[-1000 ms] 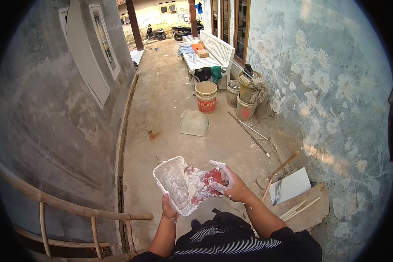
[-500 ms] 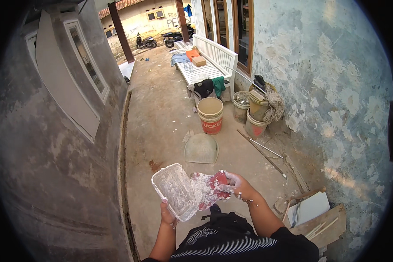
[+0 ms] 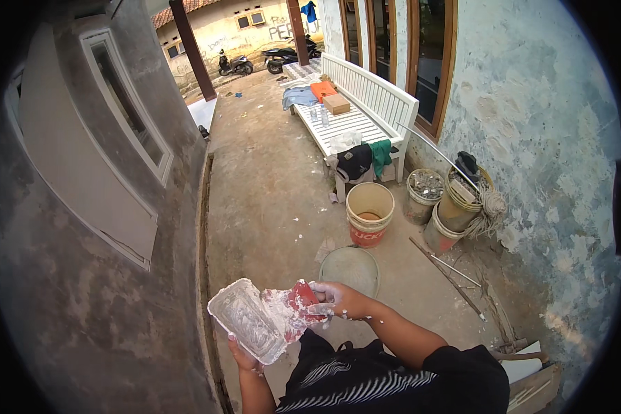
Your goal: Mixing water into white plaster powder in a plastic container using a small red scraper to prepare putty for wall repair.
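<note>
Most of the left hand [image 3: 245, 357] is hidden under the tray [image 3: 250, 326], so only a few fingertips are seen curling up at its near edge, and how tightly they're closed can't really be told. The tray itself is a clear plastic one smeared with white putty, held tilted at chest height over the concrete floor [image 3: 269, 200], just right of the grey wall [image 3: 69, 276]. The right hand [image 3: 341, 299] is caked in white stuff, and its fingers are pinched shut on a red scraper [image 3: 301, 298], whose blade is laid against the tray's right end; exactly where blade ends and putty begins is hard to make out. The scraper's handle is buried in the fist. Just past the hands a round sieve [image 3: 350, 269] is seen lying on the floor, and beyond it a cream bucket [image 3: 369, 212] with a red band. More buckets [image 3: 455, 207] are lined up by the peeling wall, partly covered by rope and tools. A white bench [image 3: 352, 117] is set further back. The lower right corner is cut off by the lens rim.
</note>
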Demonstrator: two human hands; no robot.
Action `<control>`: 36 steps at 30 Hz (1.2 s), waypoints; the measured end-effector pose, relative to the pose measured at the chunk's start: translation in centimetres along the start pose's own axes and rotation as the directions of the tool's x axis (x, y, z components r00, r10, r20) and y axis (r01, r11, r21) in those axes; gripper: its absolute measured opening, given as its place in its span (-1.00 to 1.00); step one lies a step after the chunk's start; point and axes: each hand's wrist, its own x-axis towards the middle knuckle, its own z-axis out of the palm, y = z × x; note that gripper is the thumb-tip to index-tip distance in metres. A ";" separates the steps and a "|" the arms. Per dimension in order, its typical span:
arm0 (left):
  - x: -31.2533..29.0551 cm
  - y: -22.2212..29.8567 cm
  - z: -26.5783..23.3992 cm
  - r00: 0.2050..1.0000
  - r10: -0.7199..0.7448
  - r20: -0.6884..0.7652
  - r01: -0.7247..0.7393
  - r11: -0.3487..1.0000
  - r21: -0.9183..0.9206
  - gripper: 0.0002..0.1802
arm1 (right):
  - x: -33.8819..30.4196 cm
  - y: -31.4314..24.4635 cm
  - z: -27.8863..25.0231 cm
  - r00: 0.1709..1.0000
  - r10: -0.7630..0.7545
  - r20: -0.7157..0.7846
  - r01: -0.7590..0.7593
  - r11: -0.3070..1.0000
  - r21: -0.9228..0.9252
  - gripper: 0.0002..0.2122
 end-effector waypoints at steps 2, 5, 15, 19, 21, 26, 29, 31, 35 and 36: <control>6.4 0.5 -3.3 0.996 -0.069 -0.060 0.069 0.998 -0.009 -0.15 | 4.7 -1.1 -1.8 0.997 0.061 -0.042 -0.060 0.998 0.029 -0.50; 17.1 2.1 -1.3 0.986 -0.158 0.050 0.153 0.985 0.084 -0.13 | 10.3 -3.0 -5.9 0.988 -0.011 -0.157 0.015 0.999 0.029 -0.50; 44.3 1.8 -2.5 0.870 -0.405 0.281 0.357 0.910 0.210 -0.10 | 25.5 -7.9 -19.1 0.894 -0.049 -0.446 0.126 0.981 0.145 -0.52; 55.1 0.7 -4.3 0.885 -0.385 0.260 0.332 0.915 0.228 -0.10 | 34.3 -10.3 -27.0 0.910 -0.065 -0.409 0.158 0.967 0.199 -0.53; 60.3 1.2 -3.9 0.907 -0.405 0.116 0.374 0.901 0.220 -0.11 | 40.3 -11.4 -29.9 0.936 -0.047 -0.350 0.127 0.970 0.208 -0.53; 72.0 3.1 -3.8 0.939 -0.309 0.152 0.267 0.932 0.247 -0.12 | 55.2 -13.4 -36.2 0.985 0.085 -0.150 -0.075 0.995 0.072 -0.51; 79.0 2.9 -4.0 0.950 -0.289 0.122 0.265 0.948 0.179 -0.14 | 62.0 -13.8 -39.8 0.992 0.025 -0.121 -0.037 0.994 -0.103 -0.50; 83.2 2.2 -5.0 0.949 -0.293 0.112 0.276 0.950 0.145 -0.15 | 65.4 -13.9 -42.5 0.993 0.033 -0.116 -0.044 0.994 -0.096 -0.50; 92.8 0.0 -6.9 0.933 -0.334 0.133 0.320 0.940 0.121 -0.16 | 70.3 -16.1 -48.2 0.984 0.132 -0.121 -0.138 0.990 -0.038 -0.49; 95.4 -0.5 -6.8 0.920 -0.365 0.143 0.350 0.929 0.122 -0.16 | 71.4 -17.0 -49.7 0.979 0.138 -0.152 -0.143 0.989 -0.023 -0.49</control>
